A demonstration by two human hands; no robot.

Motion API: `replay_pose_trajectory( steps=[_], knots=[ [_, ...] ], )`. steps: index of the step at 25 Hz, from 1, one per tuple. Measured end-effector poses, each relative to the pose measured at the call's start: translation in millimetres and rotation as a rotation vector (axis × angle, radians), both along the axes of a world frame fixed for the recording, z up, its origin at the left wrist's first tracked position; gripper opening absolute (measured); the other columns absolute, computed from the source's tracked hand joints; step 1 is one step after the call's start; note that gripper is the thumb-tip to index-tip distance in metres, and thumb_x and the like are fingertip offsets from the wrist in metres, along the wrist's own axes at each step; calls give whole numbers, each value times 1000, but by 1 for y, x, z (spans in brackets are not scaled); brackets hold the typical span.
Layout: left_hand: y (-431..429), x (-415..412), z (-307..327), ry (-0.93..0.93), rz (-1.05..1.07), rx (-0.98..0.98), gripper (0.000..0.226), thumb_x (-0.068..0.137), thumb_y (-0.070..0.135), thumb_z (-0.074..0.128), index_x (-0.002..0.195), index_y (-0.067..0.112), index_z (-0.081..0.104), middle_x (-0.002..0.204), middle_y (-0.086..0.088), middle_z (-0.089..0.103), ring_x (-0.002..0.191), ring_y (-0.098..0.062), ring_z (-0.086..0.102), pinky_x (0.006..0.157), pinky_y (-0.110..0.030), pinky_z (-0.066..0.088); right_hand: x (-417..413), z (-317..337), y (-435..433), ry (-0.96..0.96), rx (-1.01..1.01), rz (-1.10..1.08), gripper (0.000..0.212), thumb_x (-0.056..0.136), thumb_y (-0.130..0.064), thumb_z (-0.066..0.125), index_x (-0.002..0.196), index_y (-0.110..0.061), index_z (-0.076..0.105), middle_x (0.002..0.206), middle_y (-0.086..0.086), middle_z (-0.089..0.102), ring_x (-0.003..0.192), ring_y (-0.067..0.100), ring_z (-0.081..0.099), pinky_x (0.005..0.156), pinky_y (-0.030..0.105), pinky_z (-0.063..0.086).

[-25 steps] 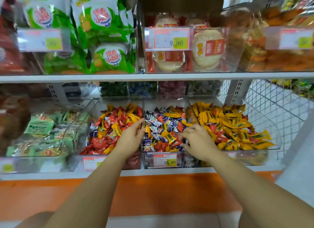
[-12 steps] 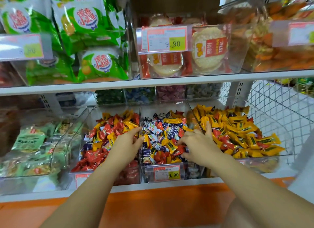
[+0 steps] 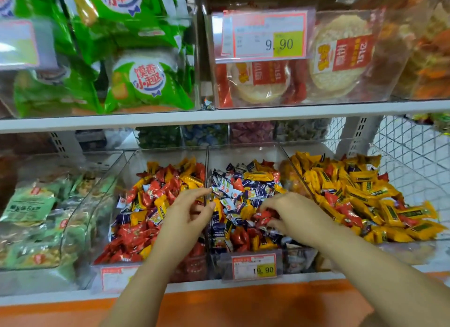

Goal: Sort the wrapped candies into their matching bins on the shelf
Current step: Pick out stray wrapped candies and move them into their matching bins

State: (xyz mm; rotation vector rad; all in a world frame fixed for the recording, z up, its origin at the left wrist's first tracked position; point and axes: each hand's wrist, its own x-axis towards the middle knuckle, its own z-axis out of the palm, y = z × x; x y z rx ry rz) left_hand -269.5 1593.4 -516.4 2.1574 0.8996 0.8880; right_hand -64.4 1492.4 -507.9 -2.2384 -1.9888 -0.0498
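Three clear bins stand side by side on the lower shelf. The left bin [image 3: 126, 166] holds mostly red candies mixed with yellow and blue ones. The middle bin [image 3: 243, 153] holds mostly blue-and-white candies with red and yellow among them. The right bin [image 3: 394, 166] is mostly yellow. My left hand [image 3: 187, 217] hovers at the divider between left and middle bins, fingers loosely curved, nothing visibly held. My right hand [image 3: 294, 214] reaches into the middle bin and its fingertips pinch a red candy [image 3: 264, 217].
A price tag reading 19.90 [image 3: 254, 267] fronts the middle bin. Green wrapped snacks [image 3: 29, 207] fill a bin to the left. The upper shelf [image 3: 219, 118] carries green bags and round crackers. Wire mesh [image 3: 409, 146] closes the right end.
The view has come closer to the bins. My right hand moved left from the yellow bin's edge into the middle bin and closed its fingertips on a red candy. My left hand stayed near the divider.
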Motion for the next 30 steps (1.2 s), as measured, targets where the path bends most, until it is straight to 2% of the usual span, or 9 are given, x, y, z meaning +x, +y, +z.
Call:
replay_pose_trajectory(
  steps=[4, 6, 9, 13, 15, 19, 25, 28, 30],
  knots=[
    [7, -4, -1, 14, -49, 49, 30, 88, 32, 58, 116, 39, 51, 108, 22, 47, 82, 9, 50, 73, -3, 42, -1, 4, -1, 147, 128, -7, 34, 87, -34, 61, 120, -25, 56, 112, -14, 48, 96, 6, 52, 87, 24, 46],
    [10, -10, 3, 50, -80, 72, 32, 87, 35, 59, 118, 39, 52, 111, 22, 48, 85, 6, 52, 76, -5, 43, -6, 11, 1, 207, 206, -34, 34, 87, -35, 62, 119, -25, 56, 96, -21, 45, 79, -2, 47, 76, 13, 41],
    [16, -32, 12, 71, -45, 134, 29, 89, 29, 58, 116, 38, 56, 107, 27, 50, 88, 7, 53, 75, -1, 40, -35, 24, 16, 328, 304, -29, 26, 82, -33, 68, 106, -27, 62, 74, -18, 54, 66, -1, 53, 63, 14, 43],
    [28, -73, 17, 32, 133, 120, 26, 92, 17, 56, 113, 31, 60, 79, 16, 56, 69, 9, 52, 58, -6, 39, -84, 27, 56, 390, 320, 63, 27, 83, -34, 65, 109, -29, 60, 82, -17, 56, 76, 2, 55, 69, 17, 45],
    [33, -85, 18, 19, 184, 112, 27, 92, 13, 55, 112, 30, 62, 71, 14, 55, 62, 11, 51, 53, -7, 38, -97, 27, 78, 346, 332, 56, 33, 86, -37, 62, 118, -32, 58, 93, -14, 58, 92, 8, 55, 81, 23, 43],
    [41, -87, 16, 28, 181, 97, 28, 92, 15, 54, 115, 30, 61, 79, 19, 53, 66, 15, 49, 56, -4, 37, -98, 26, 98, 280, 283, 61, 44, 88, -38, 58, 132, -35, 49, 128, -10, 56, 122, 14, 44, 105, 34, 34],
    [37, -55, 9, 55, 64, 91, 27, 94, 18, 52, 117, 31, 59, 90, 18, 61, 71, 9, 50, 62, -2, 37, -45, 16, 62, 488, 270, -62, 26, 87, -17, 63, 112, -22, 65, 97, -12, 64, 89, -1, 59, 84, 17, 49],
    [31, -34, 7, 102, -1, 154, 31, 95, 18, 50, 122, 30, 58, 113, 18, 57, 93, 7, 49, 77, -1, 36, -32, 10, 45, 488, 144, 5, 26, 87, -19, 64, 112, -25, 65, 102, -13, 65, 92, -5, 58, 84, 10, 46],
    [26, -22, 7, 136, -42, 172, 31, 95, 19, 49, 122, 32, 57, 113, 17, 55, 90, 7, 50, 76, -2, 37, -29, 3, 33, 437, 40, 79, 28, 85, -27, 66, 113, -31, 64, 109, -19, 61, 96, -7, 54, 83, 9, 42]
  ],
)
